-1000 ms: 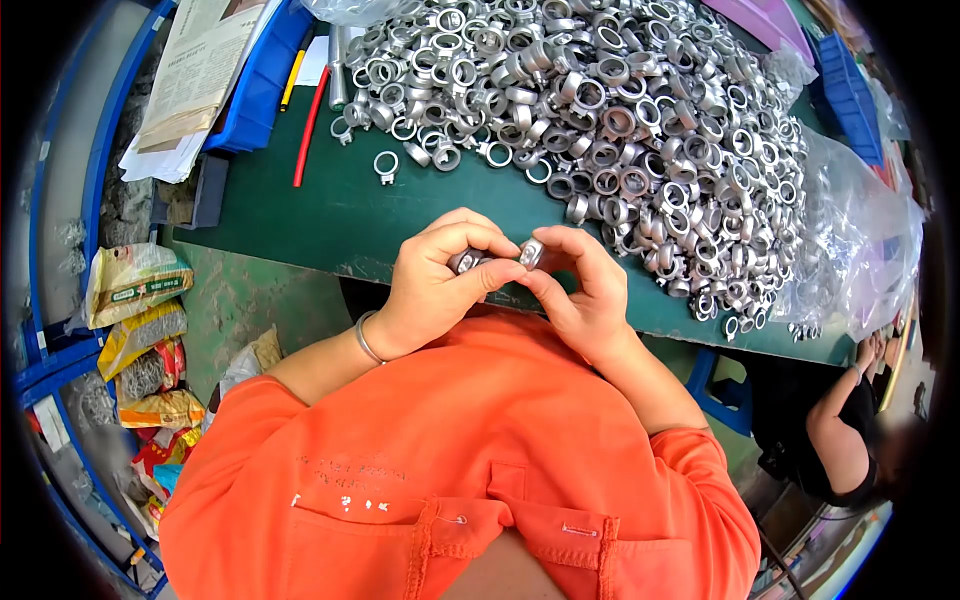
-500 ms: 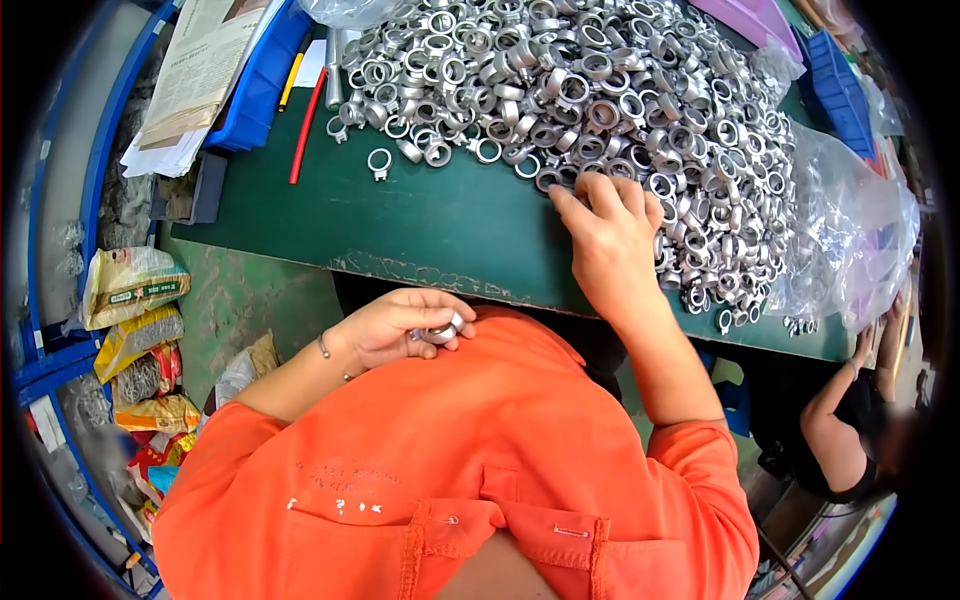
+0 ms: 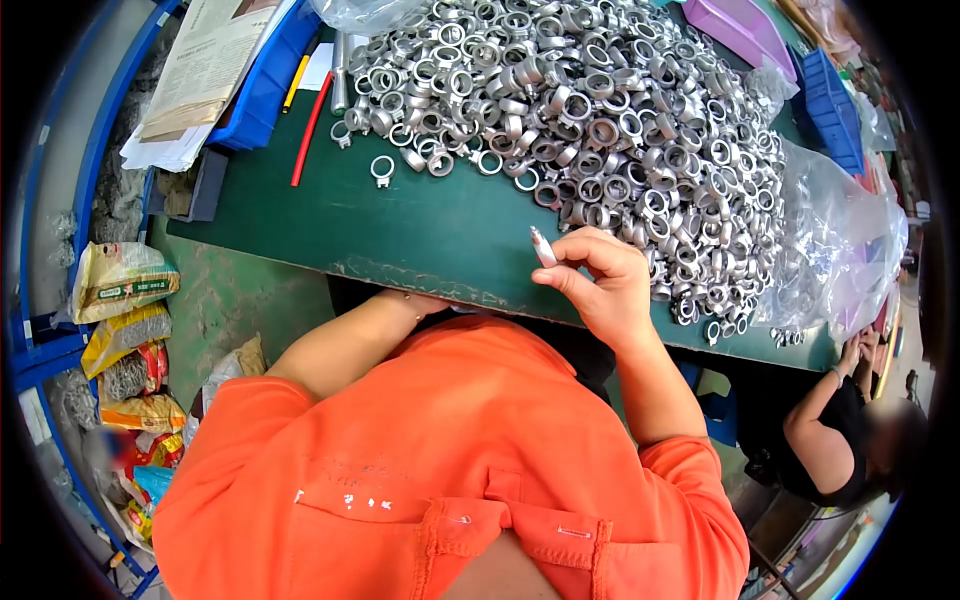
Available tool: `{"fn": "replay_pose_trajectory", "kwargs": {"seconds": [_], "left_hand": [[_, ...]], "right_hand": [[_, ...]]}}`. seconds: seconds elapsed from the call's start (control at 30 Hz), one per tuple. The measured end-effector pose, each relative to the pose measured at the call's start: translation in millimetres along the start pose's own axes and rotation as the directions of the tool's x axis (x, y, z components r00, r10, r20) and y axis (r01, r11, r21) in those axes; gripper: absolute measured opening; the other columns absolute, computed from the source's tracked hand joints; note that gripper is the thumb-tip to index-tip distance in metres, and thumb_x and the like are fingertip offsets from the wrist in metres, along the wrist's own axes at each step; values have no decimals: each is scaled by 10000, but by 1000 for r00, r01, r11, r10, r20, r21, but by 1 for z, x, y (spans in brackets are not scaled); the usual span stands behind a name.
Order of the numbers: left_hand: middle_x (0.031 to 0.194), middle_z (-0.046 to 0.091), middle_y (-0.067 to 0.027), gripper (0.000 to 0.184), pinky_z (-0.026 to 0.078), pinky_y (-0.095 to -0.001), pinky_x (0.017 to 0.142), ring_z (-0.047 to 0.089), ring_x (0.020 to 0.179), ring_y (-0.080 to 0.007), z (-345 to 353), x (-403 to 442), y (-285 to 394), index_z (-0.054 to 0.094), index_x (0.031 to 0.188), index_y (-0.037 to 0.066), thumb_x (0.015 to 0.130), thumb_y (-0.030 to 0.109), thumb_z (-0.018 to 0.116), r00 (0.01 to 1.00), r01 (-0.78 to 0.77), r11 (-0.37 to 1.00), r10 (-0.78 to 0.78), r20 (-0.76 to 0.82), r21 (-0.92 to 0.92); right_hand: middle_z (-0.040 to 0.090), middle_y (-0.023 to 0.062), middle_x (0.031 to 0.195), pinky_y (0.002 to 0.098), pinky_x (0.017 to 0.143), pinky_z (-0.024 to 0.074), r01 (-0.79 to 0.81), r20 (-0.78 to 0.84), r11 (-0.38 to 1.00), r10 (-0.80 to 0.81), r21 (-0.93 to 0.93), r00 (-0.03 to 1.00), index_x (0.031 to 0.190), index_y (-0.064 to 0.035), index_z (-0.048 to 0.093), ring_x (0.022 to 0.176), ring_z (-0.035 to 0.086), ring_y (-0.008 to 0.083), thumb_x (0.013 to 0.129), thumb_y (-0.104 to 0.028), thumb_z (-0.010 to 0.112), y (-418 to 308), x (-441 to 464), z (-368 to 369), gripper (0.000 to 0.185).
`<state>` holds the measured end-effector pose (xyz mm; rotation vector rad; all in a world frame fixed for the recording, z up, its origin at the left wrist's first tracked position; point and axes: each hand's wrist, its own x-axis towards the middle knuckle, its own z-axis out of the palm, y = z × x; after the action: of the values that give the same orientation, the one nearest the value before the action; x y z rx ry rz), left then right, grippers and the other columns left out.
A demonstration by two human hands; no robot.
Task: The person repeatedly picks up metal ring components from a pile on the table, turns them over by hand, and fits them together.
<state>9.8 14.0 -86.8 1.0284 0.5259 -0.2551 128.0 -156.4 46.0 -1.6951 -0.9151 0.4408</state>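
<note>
Now the right hand (image 3: 608, 285) is raised over the near edge of a green table (image 3: 430, 220), at the centre of the frame. Its thumb and fingertips pinch a small metal piece (image 3: 542, 246), seen edge-on, probably one of the rings. Half a second ago this hand was at the edge of the heap of metal rings (image 3: 640, 130), which fills the upper middle and right of the frame; it has since come away with a piece, so a fresh one appears to be in hand.

The left hand (image 3: 428, 303), left of centre, held a ring in view then. Now it is mostly hidden beneath the table edge; whether its fingers grasp anything cannot be told, and that ring is out of sight.

One loose ring (image 3: 382, 181) lies apart from the heap, near a red pen (image 3: 312, 130). A co-worker (image 3: 822, 455) in dark clothing sits at lower right.
</note>
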Motion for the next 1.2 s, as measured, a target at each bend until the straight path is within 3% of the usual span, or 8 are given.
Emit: {"fn": "replay_pose_trajectory", "kwargs": {"seconds": [0.1, 0.27, 0.4, 0.5, 0.53, 0.97, 1.1, 1.2], "left_hand": [[1185, 537, -130, 296, 417, -410, 901, 510, 1075, -298, -18, -21, -3, 531, 1145, 39, 868, 144, 541, 999, -51, 639, 37, 35, 768], [1080, 589, -163, 261, 441, -369, 847, 563, 981, -298, -21, -82, 61, 574, 1081, 20, 848, 135, 545, 936, -295, 202, -134, 325, 934], [807, 637, -94, 91, 489, -293, 692, 617, 791, -189, 11, -100, 119, 630, 866, -7, 804, 58, 615, 947, -272, 563, 11, 322, 780], [744, 604, -29, 134, 467, -189, 611, 576, 711, -57, 40, -85, 123, 581, 853, 3, 777, 38, 686, 973, -216, 947, 190, 129, 237], [768, 604, -22, 193, 470, -179, 608, 568, 685, -55, 50, -76, 118, 556, 879, 13, 753, -3, 701, 921, -389, 886, 377, 96, 252], [875, 608, -74, 83, 530, -244, 668, 616, 758, -130, 57, -54, 105, 594, 909, -40, 845, 14, 597, 900, -436, 876, 428, 86, 207], [918, 621, -97, 422, 518, -241, 605, 608, 797, -146, 53, -47, 107, 550, 1095, -49, 975, 313, 367, 983, 76, 943, -17, 182, -324], [753, 551, -32, 289, 403, -194, 484, 509, 635, -88, 43, -41, 100, 564, 989, -9, 954, 251, 442, 969, 135, 946, -64, 240, -294]], "right_hand": [[619, 59, 728, 245, 581, 443, -104, -14, 980, 108, 170, 994, 793, -8, 655, 648, 566, 126, 705, -42, 732, 4, -4, 4, 121], [620, 60, 731, 246, 593, 453, -128, -5, 962, 133, 241, 991, 810, -9, 651, 656, 574, 132, 727, -36, 713, 11, -4, 8, 107], [620, 73, 788, 267, 608, 477, 148, -53, 986, -144, 80, 988, 844, -15, 628, 679, 591, 169, 729, -19, 701, 16, 1, 16, 136], [608, 96, 860, 275, 601, 487, 305, -65, 946, -313, -109, 948, 851, -17, 616, 694, 596, 199, 711, 3, 706, 6, 5, 19, 168], [589, 115, 898, 270, 585, 491, 327, -74, 933, -340, -151, 937, 849, -16, 619, 699, 596, 209, 693, 27, 711, 6, 4, 20, 185], [597, 131, 919, 312, 596, 482, 550, -129, 768, -613, -328, 779, 820, -7, 585, 703, 577, 242, 627, 63, 658, 14, -4, 17, 218], [616, 86, 1004, 300, 640, 457, 650, 133, 692, -646, -313, 752, 857, -30, 633, 787, 579, 223, 637, -19, 626, 4, 0, 16, 221], [592, 71, 911, 338, 663, 410, 465, -23, 666, -585, -583, 810, 862, -61, 613, 770, 558, 239, 661, -101, 673, 13, 12, 4, 214]]}}
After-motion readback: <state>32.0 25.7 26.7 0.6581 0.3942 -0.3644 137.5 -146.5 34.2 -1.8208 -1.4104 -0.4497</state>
